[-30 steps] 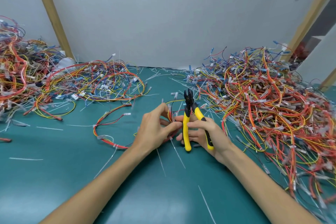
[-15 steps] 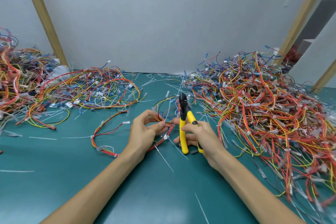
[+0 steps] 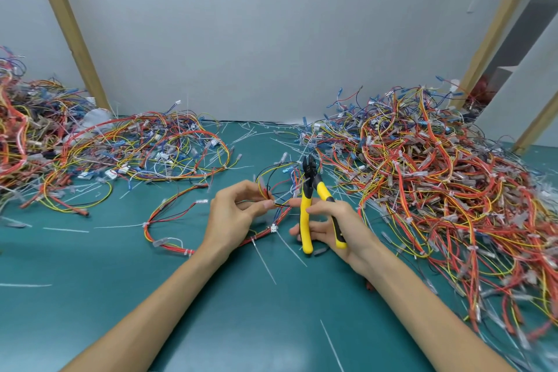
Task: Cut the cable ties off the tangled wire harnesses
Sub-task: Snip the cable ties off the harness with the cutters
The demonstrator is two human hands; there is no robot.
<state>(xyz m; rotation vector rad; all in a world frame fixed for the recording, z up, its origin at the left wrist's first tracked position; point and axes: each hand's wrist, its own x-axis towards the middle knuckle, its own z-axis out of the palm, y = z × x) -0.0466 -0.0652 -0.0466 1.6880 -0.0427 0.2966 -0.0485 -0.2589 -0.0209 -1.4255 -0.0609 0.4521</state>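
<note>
Two piles (image 3: 422,184) flanking, right hand (image 3: 341,226) gripping cutters (image 3: 304,199)

The cutters (image 3: 308,187) have yellow handles and a black head. The wire harnesses (image 3: 437,178) run red, orange, yellow, blue and black, with whitish cable ties (image 3: 265,263), on a teal counter (image 3: 90,296) before a pale grey wall (image 3: 256,39).

Wire-heaped (image 3: 422,178) teal table (image 3: 90,296)

Bright even light, wide-angle bowing, blurred edges
</note>
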